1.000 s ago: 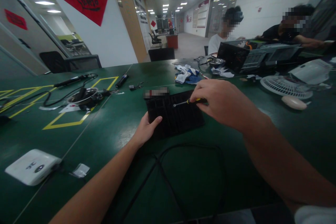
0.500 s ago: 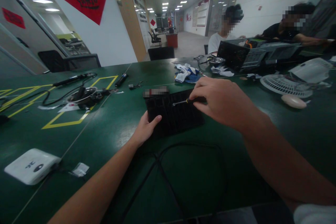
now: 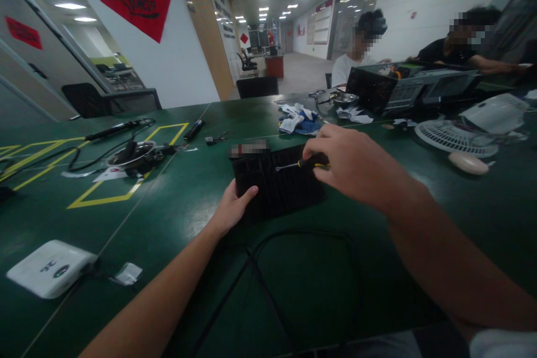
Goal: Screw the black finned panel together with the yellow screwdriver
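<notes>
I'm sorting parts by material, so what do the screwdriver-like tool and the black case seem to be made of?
Screwdriver-like tool: its thin shaft looks like smooth metal, given the grey shine; the black-and-yellow handle is likely plastic or rubber, though the right hand covers much of it.
Black case: probably dull moulded plastic, from its ridged surface, but painted metal is possible.

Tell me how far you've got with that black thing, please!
Done, it looks like: the black case has its compartments facing up. In hand: the left hand grips its edge while the right hand holds the yellow-and-black tool, tip over the case. Left: probably more work there, since the tool is out, but I can't tell how much.
</notes>
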A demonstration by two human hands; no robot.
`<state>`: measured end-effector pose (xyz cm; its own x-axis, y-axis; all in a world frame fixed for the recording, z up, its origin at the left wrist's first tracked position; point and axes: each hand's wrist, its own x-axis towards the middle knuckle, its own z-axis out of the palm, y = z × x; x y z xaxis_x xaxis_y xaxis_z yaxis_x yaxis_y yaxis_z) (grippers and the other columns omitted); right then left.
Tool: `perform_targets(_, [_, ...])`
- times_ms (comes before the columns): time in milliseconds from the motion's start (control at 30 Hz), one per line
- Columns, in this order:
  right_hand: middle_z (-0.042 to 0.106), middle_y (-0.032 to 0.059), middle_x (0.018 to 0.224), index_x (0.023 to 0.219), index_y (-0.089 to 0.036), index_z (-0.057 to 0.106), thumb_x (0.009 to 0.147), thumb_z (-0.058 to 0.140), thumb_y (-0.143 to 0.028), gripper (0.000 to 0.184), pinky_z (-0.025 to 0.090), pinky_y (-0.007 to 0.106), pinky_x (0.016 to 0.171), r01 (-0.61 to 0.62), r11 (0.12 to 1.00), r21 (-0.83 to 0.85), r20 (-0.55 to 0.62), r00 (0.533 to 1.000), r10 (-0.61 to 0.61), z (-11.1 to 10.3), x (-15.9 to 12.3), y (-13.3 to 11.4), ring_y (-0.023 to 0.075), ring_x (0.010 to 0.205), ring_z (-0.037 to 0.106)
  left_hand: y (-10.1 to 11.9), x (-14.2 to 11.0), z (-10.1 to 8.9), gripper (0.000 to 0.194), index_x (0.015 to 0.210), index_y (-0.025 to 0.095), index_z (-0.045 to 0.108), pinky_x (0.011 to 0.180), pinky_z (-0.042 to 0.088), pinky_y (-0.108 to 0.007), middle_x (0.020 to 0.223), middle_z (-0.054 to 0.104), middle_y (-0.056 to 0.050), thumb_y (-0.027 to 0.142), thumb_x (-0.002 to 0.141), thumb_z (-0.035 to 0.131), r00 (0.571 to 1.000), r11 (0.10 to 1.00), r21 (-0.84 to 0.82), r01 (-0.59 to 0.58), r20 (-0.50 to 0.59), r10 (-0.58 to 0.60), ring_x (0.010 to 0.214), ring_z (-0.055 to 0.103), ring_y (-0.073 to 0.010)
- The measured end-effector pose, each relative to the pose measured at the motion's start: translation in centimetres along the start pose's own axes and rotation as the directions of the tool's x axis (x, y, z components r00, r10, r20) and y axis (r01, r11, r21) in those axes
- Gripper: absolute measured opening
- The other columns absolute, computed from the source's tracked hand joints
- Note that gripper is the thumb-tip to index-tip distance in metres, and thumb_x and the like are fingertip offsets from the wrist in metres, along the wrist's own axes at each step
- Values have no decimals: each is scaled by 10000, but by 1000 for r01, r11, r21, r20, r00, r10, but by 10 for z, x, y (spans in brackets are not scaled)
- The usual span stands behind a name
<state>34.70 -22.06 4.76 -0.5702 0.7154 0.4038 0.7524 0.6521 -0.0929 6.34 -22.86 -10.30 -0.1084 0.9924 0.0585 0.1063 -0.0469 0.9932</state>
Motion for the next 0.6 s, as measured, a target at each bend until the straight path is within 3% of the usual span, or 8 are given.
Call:
perform_targets(400, [757,109,1058,1072,-182,806,872,628,-212,270,447,418,884,-6,1000,27,11,1000,6,0,2,1,300,1023,671,1,-1,1,580,1292,175,597,1119,498,-567,1345,695,-145,453,824,798,1000,1000,-1,22,-4,-22,1293,637,-359])
perform_targets(600, [728,121,1056,1011,-177,818,891,604,-240,253,447,402,780,-29,999,-28,-18,999,29,-2,2,-3,290,947,662,2,-1,0,580,1300,184,600,1095,521,-549,1346,699,-138,457,828,796,1000,1000,9,14,8,-14,1284,645,-351])
